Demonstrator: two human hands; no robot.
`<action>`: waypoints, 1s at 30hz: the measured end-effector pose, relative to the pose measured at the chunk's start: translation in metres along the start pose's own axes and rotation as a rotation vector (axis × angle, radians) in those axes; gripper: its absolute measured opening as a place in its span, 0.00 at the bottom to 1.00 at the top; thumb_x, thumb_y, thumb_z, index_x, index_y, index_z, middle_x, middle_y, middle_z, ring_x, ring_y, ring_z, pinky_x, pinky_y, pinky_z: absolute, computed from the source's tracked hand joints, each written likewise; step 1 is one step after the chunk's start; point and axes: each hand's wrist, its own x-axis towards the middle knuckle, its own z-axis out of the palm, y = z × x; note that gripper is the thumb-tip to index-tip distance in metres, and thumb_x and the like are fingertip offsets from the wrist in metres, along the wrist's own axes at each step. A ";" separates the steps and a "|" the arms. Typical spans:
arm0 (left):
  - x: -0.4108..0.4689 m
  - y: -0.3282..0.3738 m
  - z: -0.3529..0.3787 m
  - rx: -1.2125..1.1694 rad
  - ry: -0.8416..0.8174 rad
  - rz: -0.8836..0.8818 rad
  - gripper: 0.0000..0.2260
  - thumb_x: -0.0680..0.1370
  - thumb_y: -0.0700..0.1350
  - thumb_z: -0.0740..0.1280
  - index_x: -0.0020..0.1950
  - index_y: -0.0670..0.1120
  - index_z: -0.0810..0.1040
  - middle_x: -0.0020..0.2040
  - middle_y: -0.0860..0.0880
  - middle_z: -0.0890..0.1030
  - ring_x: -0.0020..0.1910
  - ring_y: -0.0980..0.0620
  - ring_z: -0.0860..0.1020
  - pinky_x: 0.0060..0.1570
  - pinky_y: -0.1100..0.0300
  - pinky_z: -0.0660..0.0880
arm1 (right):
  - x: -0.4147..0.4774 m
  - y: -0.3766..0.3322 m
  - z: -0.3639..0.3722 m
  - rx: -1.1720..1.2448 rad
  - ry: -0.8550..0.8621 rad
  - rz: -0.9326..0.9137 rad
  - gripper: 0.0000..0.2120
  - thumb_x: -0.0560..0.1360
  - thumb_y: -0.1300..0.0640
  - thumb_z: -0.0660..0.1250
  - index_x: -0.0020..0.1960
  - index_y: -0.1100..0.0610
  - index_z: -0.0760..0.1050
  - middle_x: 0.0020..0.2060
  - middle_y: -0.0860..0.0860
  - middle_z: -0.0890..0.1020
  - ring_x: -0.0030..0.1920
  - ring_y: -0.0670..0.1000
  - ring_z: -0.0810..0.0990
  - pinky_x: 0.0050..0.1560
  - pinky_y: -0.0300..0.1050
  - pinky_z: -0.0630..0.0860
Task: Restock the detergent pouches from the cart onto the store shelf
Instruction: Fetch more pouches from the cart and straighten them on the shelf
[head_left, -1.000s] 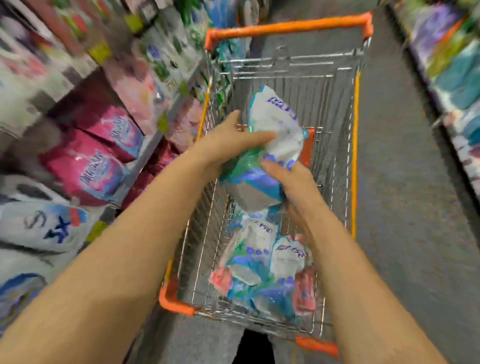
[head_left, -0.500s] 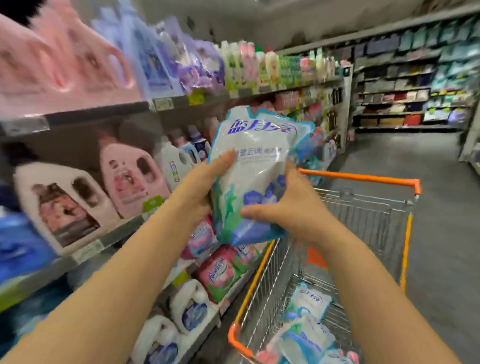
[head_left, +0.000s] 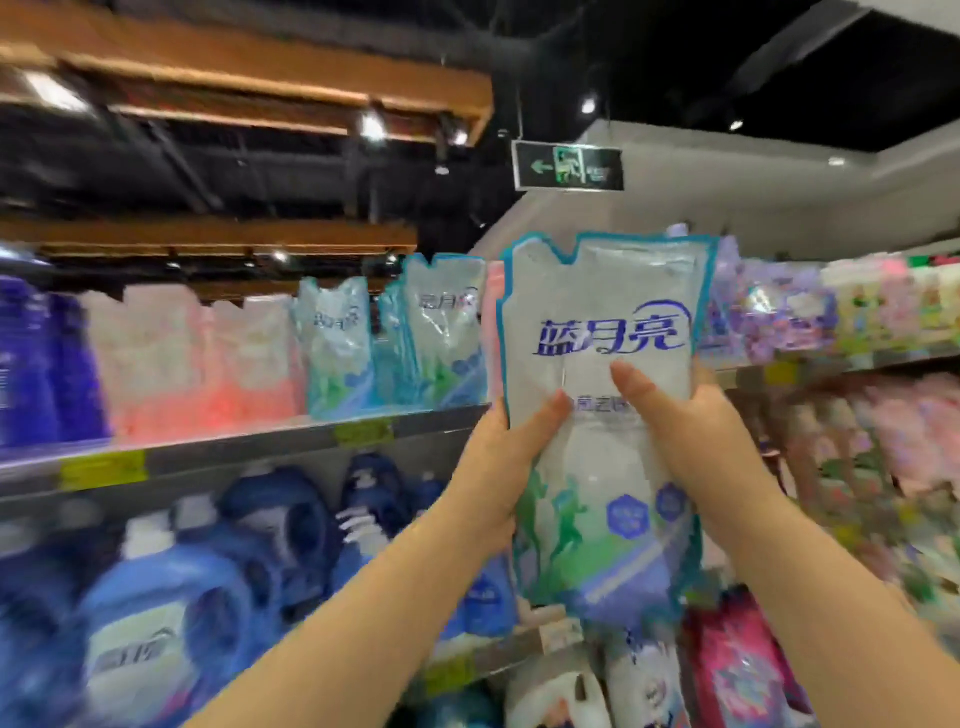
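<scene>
head view: both hands hold one detergent pouch upright in front of the upper shelf, its lower half hanging below the shelf edge and its notched top rising above the goods on that shelf. the left hand grips the pouch's left edge, thumb across the front. the right hand grips the right edge, thumb pressed just under the blue lettering. the other fingers of both hands are hidden behind the pouch. the pouch is white and blue with a green pattern low down. on the upper shelf, just left of the held pouch, two matching pouches stand upright, with pink pouches further left. under that shelf sit blue detergent jugs. a green exit sign hangs high above the shelf.
</scene>
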 end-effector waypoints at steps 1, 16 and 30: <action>0.003 0.008 -0.022 0.031 0.033 0.017 0.10 0.75 0.44 0.67 0.56 0.49 0.76 0.48 0.49 0.85 0.45 0.50 0.82 0.49 0.55 0.80 | 0.003 0.004 0.024 0.042 -0.008 0.012 0.20 0.70 0.52 0.71 0.61 0.54 0.75 0.45 0.45 0.83 0.40 0.40 0.81 0.45 0.34 0.78; 0.122 0.097 -0.229 0.269 0.328 0.215 0.12 0.77 0.47 0.64 0.59 0.44 0.74 0.49 0.45 0.83 0.46 0.47 0.83 0.48 0.52 0.81 | 0.144 0.042 0.279 0.442 -0.258 -0.067 0.17 0.66 0.57 0.77 0.50 0.52 0.73 0.41 0.48 0.82 0.36 0.47 0.81 0.23 0.34 0.73; 0.238 0.078 -0.337 0.217 0.556 0.109 0.08 0.75 0.43 0.67 0.53 0.43 0.77 0.45 0.45 0.83 0.36 0.49 0.83 0.41 0.49 0.81 | 0.249 0.121 0.399 0.392 -0.300 -0.083 0.30 0.62 0.54 0.79 0.59 0.55 0.71 0.49 0.50 0.82 0.49 0.51 0.82 0.55 0.52 0.79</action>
